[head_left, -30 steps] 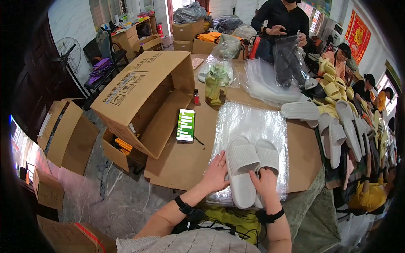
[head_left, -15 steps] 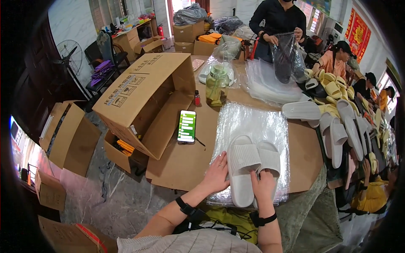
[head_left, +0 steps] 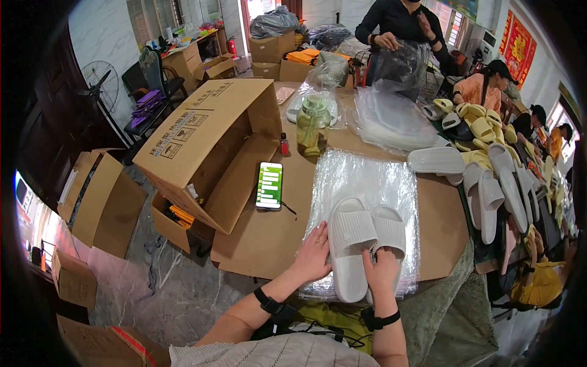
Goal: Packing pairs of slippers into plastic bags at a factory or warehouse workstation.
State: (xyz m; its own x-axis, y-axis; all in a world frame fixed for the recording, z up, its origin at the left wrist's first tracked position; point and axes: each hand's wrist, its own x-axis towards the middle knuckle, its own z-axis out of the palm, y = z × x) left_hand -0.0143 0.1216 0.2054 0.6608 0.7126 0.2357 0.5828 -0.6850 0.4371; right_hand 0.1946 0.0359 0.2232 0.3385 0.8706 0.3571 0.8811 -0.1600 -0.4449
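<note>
A pair of light grey slippers (head_left: 353, 257) with ribbed straps lies side by side, toes away from me, on a stack of clear plastic bags (head_left: 361, 177). The left slipper partly overlaps the right one. My right hand (head_left: 383, 272) grips the pair at the straps; its fingers reach into the foot opening of the right slipper and its thumb is at the left one. The fingertips are hidden under the straps. My left hand (head_left: 313, 254) lies flat on the bags with its fingers stretched out, beside the outer edge of the left slipper.
An open cardboard box (head_left: 208, 147) lies on its side at the left. Near it are a phone (head_left: 269, 185), a small red bottle (head_left: 285, 144) and a jar (head_left: 312, 125). Grey and yellow slippers (head_left: 483, 183) pile up at the right. Across the table a person handles a plastic bag (head_left: 400, 64).
My hands and the slippers stay almost still. The person across the table has lowered the bag and raised one hand off it.
</note>
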